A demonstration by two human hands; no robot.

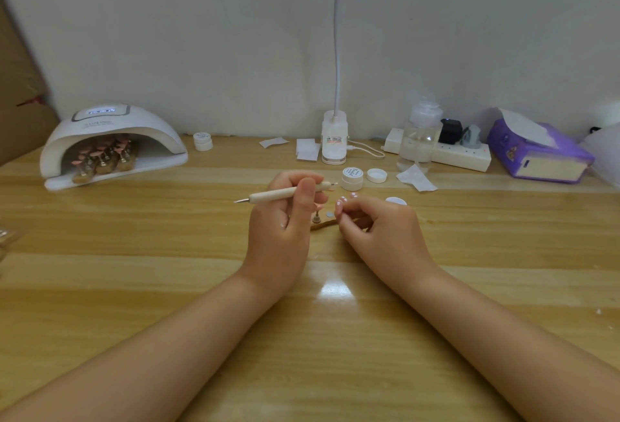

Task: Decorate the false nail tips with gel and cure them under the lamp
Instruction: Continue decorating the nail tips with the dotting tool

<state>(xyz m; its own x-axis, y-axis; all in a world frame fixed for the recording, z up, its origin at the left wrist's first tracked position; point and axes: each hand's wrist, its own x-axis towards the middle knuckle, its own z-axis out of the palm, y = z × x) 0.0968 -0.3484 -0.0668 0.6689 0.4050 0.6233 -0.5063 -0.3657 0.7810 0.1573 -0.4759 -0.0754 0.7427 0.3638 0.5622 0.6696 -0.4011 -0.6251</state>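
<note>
Left grip [285, 210] grasps the dotting pen [285, 192]; right grip [375, 220] is curled just beside it, pinching something too small to tell.

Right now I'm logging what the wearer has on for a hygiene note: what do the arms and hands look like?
Both forearms are bare, with no sleeves, gloves, watch or bracelets in view. The left hand shows no rings. The right hand has pale pink nails with white tips.
</note>
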